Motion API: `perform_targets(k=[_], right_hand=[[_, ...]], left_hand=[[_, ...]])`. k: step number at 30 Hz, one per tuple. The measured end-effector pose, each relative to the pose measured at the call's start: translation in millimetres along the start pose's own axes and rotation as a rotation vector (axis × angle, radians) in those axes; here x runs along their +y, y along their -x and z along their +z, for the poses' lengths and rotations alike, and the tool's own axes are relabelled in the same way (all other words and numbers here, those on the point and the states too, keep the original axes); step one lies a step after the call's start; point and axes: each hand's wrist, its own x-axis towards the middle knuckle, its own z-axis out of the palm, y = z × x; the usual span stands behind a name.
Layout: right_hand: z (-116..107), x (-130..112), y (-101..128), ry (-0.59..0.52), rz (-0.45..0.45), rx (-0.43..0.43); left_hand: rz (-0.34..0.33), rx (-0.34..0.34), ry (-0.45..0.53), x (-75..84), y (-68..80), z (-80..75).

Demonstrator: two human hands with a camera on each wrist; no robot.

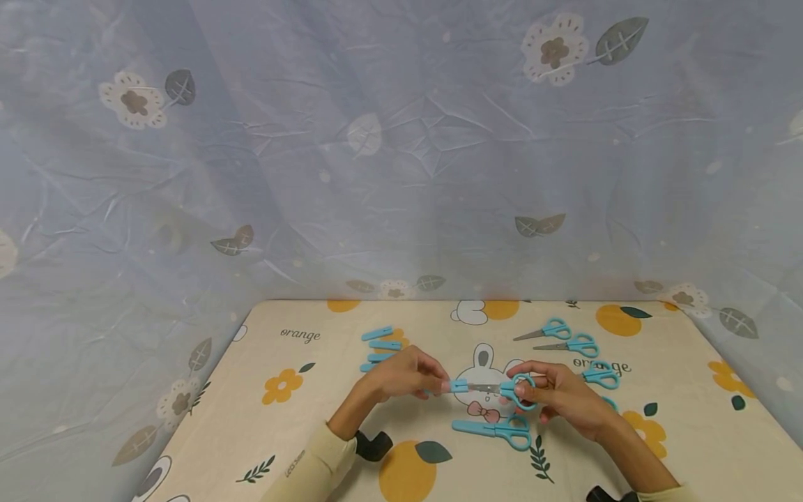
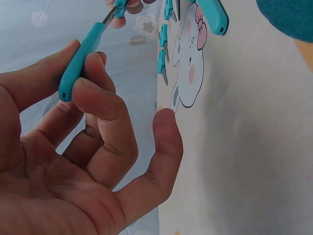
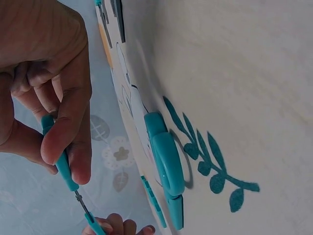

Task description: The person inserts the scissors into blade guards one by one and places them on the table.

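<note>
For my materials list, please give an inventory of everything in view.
Rectangular cloth-covered table: one, cream, foreground
Floral sheeting: count unclear, grey, behind table
Plastic-handled metal scissors, raised: one, turquoise handles, above table
Plastic blade cover, raised: one, turquoise, on those blades
Covered scissors: one, turquoise, table front
Uncovered scissors: three, another mostly hidden, turquoise handles, table right
Loose covers: at least four, turquoise, left of centre
Wrist cameras: two, black, low in view
Sleeves: two, pale yellow, bottom edge
Left hand: one, pinching raised cover
Right hand: one, gripping raised scissors
</note>
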Motion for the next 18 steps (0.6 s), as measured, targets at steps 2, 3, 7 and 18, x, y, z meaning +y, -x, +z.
perform_targets(k=[2,3,7,18], right_hand=[[0.4,-0.4,0.1,0.002,-0.011,-0.007],[0.6,-0.6,0.2,0.003,-0.012,-0.008],[0.8,-1.4,-0.4,0.007,-0.007,-0.008],[2.2,-0.4,-2.9,0.016,0.001,0.000]], left_hand=[[0.002,-0.003,-0.005,-0.3,-0.4,0.1],[0.003,-0.002,-0.007,-0.3,-0.6,0.1],[-0.002,0.001,-0.012,-0.5,-1.3,0.1],[-0.009,0.006,-0.006,1.9,-0.2,3.0]])
